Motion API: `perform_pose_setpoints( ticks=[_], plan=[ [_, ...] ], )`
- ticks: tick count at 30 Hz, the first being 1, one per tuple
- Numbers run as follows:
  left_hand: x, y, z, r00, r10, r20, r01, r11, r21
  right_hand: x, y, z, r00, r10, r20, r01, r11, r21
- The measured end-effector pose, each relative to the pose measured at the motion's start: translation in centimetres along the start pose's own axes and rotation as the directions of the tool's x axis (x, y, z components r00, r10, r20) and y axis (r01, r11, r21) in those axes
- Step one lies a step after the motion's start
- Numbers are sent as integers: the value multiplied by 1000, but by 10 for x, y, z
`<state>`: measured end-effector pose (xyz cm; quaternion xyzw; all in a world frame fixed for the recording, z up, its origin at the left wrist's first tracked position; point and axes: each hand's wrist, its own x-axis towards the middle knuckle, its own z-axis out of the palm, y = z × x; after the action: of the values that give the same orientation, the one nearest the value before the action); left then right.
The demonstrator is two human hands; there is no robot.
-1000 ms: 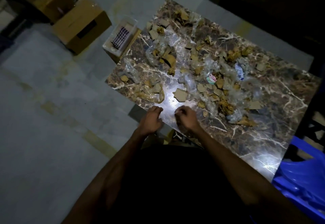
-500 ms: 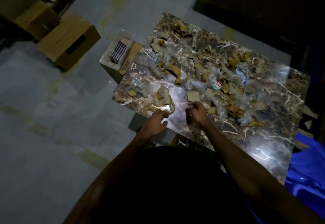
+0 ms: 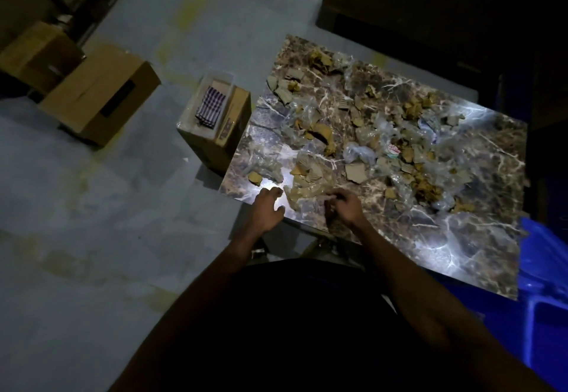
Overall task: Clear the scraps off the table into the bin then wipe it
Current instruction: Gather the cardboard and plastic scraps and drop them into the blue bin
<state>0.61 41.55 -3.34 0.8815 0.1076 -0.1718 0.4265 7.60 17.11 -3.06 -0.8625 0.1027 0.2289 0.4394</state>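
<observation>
Two bare hands work at the near-left corner of our marble-patterned counter (image 3: 461,237), under a dim room and one bright glare patch. Our left hand (image 3: 266,210) hovers at the counter's near edge with its fingers (image 3: 274,192) spread and relaxed, gripping nothing, just beside a crumpled clear plastic wrapper (image 3: 307,190) with brown bits inside. Our right hand (image 3: 345,208) sits just to the right of that wrapper with its fingers curled; they seem to pinch the wrapper's edge, but in this light we cannot tell for certain.

Scraps (image 3: 408,145) cover most of the counter's far and middle parts: torn cardboard pieces, crumpled clear plastic and one small round red-and-white label (image 3: 394,150). One flat cardboard piece (image 3: 356,172) lies apart from the thicker heap, near our right hand, and a small brown chunk (image 3: 254,177) lies near the left edge. The near-right part of the counter is bare marble.

A blue plastic bin (image 3: 544,284) stands at the counter's right end (only partly in view). On the floor by the left end stands a small cardboard box (image 3: 212,145), carrying a clear plastic tray (image 3: 219,79) with a checked cloth (image 3: 210,105) in it. Two larger cardboard boxes (image 3: 101,96) rest farther left on the grey floor (image 3: 92,237).
</observation>
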Motion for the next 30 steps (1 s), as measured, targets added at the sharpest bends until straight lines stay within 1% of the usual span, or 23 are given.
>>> perform_pose_setpoints(
  ticks=[2,4,5,6,7,8,9,10,11,13,16,18,20,21,22,23,24,25,26,27,28,29,30],
  plan=[
    [3,-6,-2,1000,1,8,-2,1000,2,10,6,0,994,72,-77,-73,997,-7],
    [4,-13,-2,1000,6,2,-6,1000,3,3,4,10,987,83,-136,-90,995,-51],
    [4,-14,-1,1000,8,1,-8,1000,-2,-9,-3,18,992,77,-103,-81,996,-36],
    [3,-14,-1,1000,9,-3,-9,1000,-14,-20,-10,29,999,45,-13,-46,999,-13],
    [3,-13,-1,1000,3,-10,-3,1000,-28,-31,-17,40,992,-1,125,5,1000,-27],
    [4,-13,-1,1000,-12,-21,11,999,-46,-40,-23,51,965,-54,257,77,994,-79],
    [4,-13,-1,999,-33,-25,31,997,-67,-43,-28,60,931,-78,356,132,982,-132],
    [4,-13,-1,998,-52,-28,49,995,-83,-41,-26,68,909,-81,410,156,976,-153],
    [4,-13,-1,997,-70,-31,67,993,-92,-37,-28,70,898,-85,432,164,975,-149],
    [0,-14,-2,994,-96,-44,92,992,-91,-21,-30,67,920,-73,385,122,987,-104],
    [-4,-25,-6,985,-156,-73,152,987,-59,1,-37,44,980,-9,199,8,1000,6],
    [-5,-41,-6,979,-183,-93,181,983,-26,9,-46,30,998,6,67,-9,999,48],
    [-9,-49,-13,972,-197,-130,198,980,-1,11,-48,29,999,-28,-44,27,999,-19],
    [-11,-49,-16,968,-198,-153,202,979,6,9,-50,33,998,-41,-52,39,998,-42],
    [-13,-47,-19,964,-207,-167,210,978,3,5,-49,41,998,-70,0,70,997,-36],
    [-14,-43,-22,958,-218,-184,222,975,2,0,-48,52,986,-103,131,104,995,1],
    [-15,-41,-23,952,-233,-201,238,971,4,-5,-47,62,944,-158,288,154,987,36],
    [-16,-37,-25,948,-242,-209,250,968,12,-10,-47,71,877,-216,429,237,972,4],
    [-17,-35,-26,947,-251,-199,261,965,27,-15,-49,78,810,-245,532,320,946,-51],
    [-18,-33,-27,947,-259,-191,273,961,46,-13,-49,84,778,-239,581,362,926,-105],
    [-19,-31,-29,946,-269,-180,283,958,56,-9,-49,89,783,-224,580,348,931,-110],
    [-21,-29,-31,946,-277,-169,291,955,60,-3,-49,91,805,-201,558,289,955,-73],
    [-23,-28,-33,946,-281,-163,294,954,63,4,-46,92,832,-162,530,192,981,-2]
  ],
)
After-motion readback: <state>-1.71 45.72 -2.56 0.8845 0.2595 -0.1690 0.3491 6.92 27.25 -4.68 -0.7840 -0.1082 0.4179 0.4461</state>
